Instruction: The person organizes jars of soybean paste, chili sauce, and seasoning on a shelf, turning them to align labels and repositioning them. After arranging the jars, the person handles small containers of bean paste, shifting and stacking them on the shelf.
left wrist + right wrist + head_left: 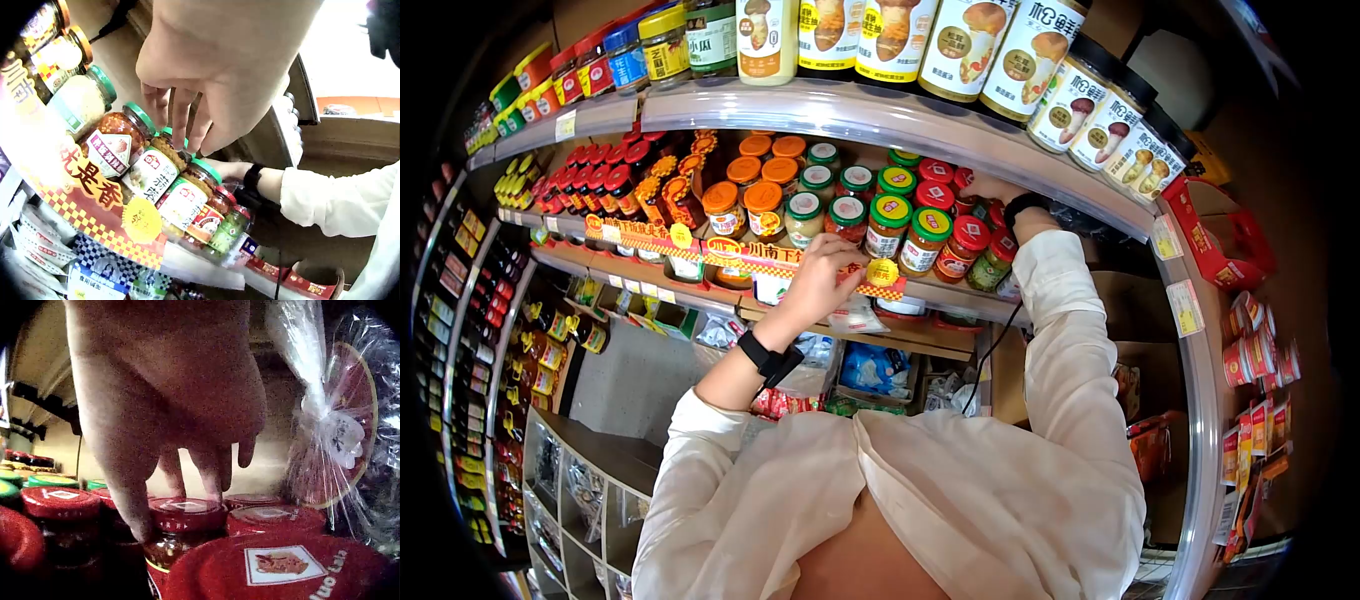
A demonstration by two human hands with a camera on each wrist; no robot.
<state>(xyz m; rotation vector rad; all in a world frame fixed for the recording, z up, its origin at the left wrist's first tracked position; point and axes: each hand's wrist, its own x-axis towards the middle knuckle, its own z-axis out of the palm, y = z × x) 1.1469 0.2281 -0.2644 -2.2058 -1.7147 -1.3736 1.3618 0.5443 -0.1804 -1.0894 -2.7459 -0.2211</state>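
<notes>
My right hand (169, 394) reaches deep among the jars at the back of the shelf. Its thumb lies against the side of a red-lidded jar (190, 520) and its fingers come down at the lid's far edge, gripping it. Other red-lidded jars (275, 565) stand close around it. In the head view the shelf above partly hides this hand. My left hand (825, 280) hangs at the shelf's front, fingers loosely bent, fingertips right at the green lids of the front jars (150, 175). Beside them is a jar of red sauce (115, 144).
A printed promotional strip (750, 255) runs along the shelf's front edge. Large bottles (900, 40) line the shelf above. Orange-lidded jars (765, 205) stand to the left. Clear plastic wrapping (325, 412) hangs right of my right hand. Bagged goods (875, 370) lie below.
</notes>
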